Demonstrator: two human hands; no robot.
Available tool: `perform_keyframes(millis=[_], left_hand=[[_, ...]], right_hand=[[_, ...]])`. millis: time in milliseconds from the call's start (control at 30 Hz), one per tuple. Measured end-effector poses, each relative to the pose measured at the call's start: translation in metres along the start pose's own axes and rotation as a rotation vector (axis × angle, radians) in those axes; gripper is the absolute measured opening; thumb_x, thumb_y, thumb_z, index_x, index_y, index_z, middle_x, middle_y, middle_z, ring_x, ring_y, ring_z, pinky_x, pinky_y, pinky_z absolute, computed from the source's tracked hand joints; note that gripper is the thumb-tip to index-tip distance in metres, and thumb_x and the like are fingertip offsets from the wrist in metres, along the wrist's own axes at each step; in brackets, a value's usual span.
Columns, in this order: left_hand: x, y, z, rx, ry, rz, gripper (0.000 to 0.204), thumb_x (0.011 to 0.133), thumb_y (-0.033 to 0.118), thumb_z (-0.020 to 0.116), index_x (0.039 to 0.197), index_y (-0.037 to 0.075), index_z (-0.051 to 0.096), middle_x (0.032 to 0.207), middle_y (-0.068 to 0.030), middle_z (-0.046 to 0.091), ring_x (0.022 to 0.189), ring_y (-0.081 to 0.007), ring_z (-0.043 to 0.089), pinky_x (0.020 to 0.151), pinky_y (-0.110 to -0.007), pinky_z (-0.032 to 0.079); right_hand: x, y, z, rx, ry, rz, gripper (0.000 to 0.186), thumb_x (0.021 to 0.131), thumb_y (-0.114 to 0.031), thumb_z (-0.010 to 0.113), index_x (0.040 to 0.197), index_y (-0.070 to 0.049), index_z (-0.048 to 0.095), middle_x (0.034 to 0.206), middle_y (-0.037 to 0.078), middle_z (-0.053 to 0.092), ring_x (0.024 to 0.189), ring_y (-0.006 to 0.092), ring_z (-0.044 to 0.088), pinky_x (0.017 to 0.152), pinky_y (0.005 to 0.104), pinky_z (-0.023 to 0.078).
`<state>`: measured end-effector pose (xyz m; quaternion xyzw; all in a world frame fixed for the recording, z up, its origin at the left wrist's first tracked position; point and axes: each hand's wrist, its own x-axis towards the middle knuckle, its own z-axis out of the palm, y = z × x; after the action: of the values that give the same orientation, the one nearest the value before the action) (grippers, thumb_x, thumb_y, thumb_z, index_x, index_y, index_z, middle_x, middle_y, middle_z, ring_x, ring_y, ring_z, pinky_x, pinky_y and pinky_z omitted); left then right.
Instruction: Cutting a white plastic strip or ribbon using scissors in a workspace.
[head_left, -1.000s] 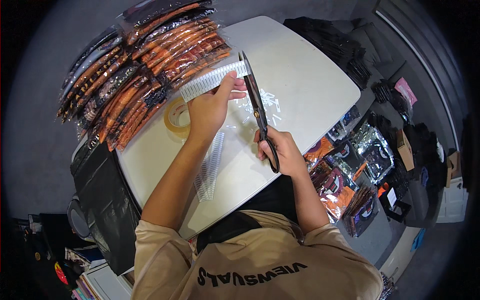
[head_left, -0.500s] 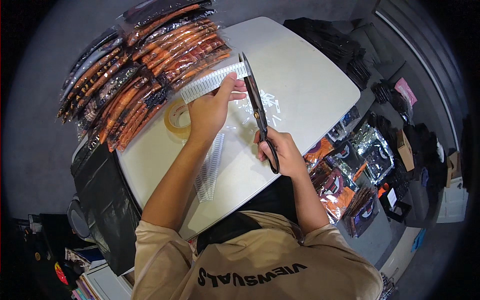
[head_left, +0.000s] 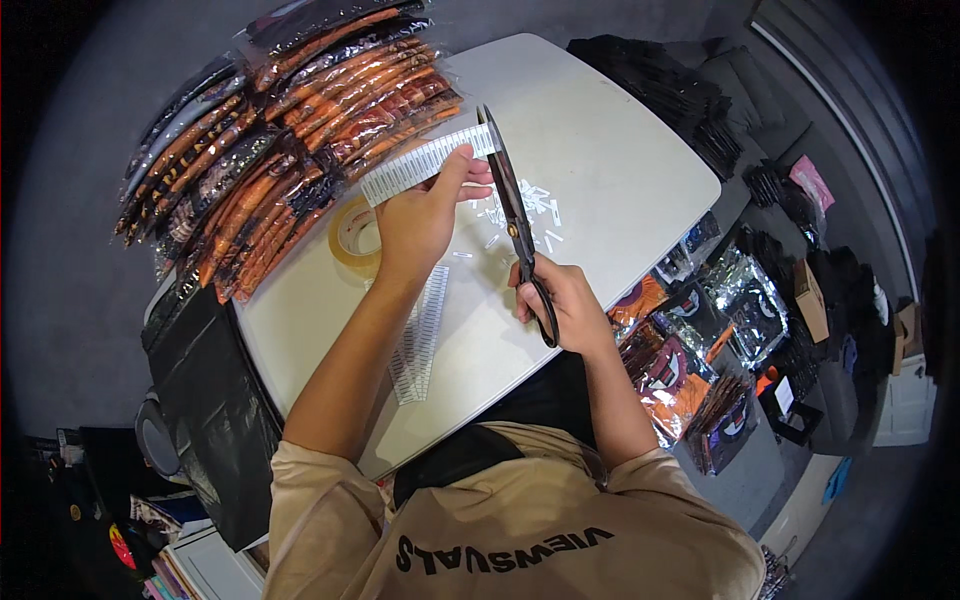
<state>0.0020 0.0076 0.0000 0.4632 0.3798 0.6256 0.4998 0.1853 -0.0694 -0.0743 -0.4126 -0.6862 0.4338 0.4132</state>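
My left hand (head_left: 425, 215) pinches a white strip of printed labels (head_left: 420, 166) between thumb and fingers. Black-handled scissors (head_left: 517, 215) are gripped in my right hand (head_left: 565, 305), their blades pointing away from me. The strip's right end lies at the blades near their tips. Beneath the scissors, small cut white labels (head_left: 540, 204) are scattered in a loose pile on the white table (head_left: 590, 130). More label strips (head_left: 425, 335) lie flat by my left forearm, which partly hides them. A roll of clear tape (head_left: 352, 262) sits just left of my left wrist.
Stacks of orange and black garments in clear plastic bags (head_left: 350, 100) fill the table's far left. More bagged garments (head_left: 690, 340) lie to the right, below the table edge. Black bags (head_left: 650, 85) are heaped beyond the far right edge; black plastic (head_left: 205, 400) hangs at the left.
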Motion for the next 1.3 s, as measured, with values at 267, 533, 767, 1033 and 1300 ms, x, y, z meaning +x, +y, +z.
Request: perform_keyframes(millis=[267, 533, 767, 1033, 1300], left_hand=[[-0.0004, 0.0012, 0.0011, 0.013, 0.005, 0.004, 0.024, 0.097, 0.013, 0.066, 0.104, -0.01, 0.067, 0.091, -0.0186, 0.072, 0.08, -0.023, 0.073, 0.072, -0.033, 0.064], [-0.0007, 0.0025, 0.001, 0.022, 0.008, 0.001, 0.024, 0.097, 0.013, 0.066, 0.104, -0.01, 0.068, 0.092, -0.0182, 0.072, 0.08, -0.0231, 0.073, 0.072, -0.033, 0.064], [-0.001, 0.0017, 0.0001, 0.005, -0.002, 0.006, 0.024, 0.097, 0.013, 0.066, 0.105, -0.01, 0.068, 0.092, -0.0183, 0.072, 0.081, -0.0235, 0.073, 0.072, -0.034, 0.064], [-0.0002, 0.0014, 0.0002, 0.006, -0.002, -0.002, 0.024, 0.097, 0.013, 0.066, 0.105, -0.01, 0.068, 0.093, -0.0183, 0.072, 0.081, -0.0234, 0.073, 0.072, -0.034, 0.064], [-0.0003, 0.0003, 0.0005, 0.006, 0.002, -0.004, 0.025, 0.098, 0.015, 0.066, 0.103, -0.009, 0.068, 0.092, -0.0183, 0.072, 0.081, -0.0236, 0.073, 0.072, -0.033, 0.064]], right_hand=[[-0.0002, 0.0001, -0.0006, -0.001, -0.003, -0.003, 0.029, 0.101, -0.028, 0.059, 0.094, 0.0, 0.058, 0.064, 0.008, 0.06, 0.058, 0.0169, 0.063, 0.056, 0.0314, 0.047], [0.0, -0.0046, -0.0017, -0.003, -0.007, 0.015, 0.031, 0.102, -0.031, 0.058, 0.094, 0.0, 0.058, 0.064, 0.007, 0.059, 0.058, 0.0165, 0.062, 0.056, 0.0313, 0.047], [0.0, -0.0031, -0.0013, -0.001, -0.013, 0.03, 0.03, 0.102, -0.03, 0.058, 0.094, -0.001, 0.058, 0.063, 0.008, 0.059, 0.056, 0.0173, 0.062, 0.055, 0.0322, 0.046], [0.0, -0.0042, -0.0009, 0.001, -0.003, 0.022, 0.03, 0.102, -0.029, 0.058, 0.093, -0.001, 0.057, 0.063, 0.008, 0.059, 0.056, 0.018, 0.061, 0.055, 0.0326, 0.046], [0.0001, -0.0041, -0.0015, 0.013, -0.002, 0.033, 0.03, 0.102, -0.028, 0.059, 0.093, 0.001, 0.058, 0.064, 0.008, 0.058, 0.056, 0.0172, 0.061, 0.055, 0.0322, 0.046]])
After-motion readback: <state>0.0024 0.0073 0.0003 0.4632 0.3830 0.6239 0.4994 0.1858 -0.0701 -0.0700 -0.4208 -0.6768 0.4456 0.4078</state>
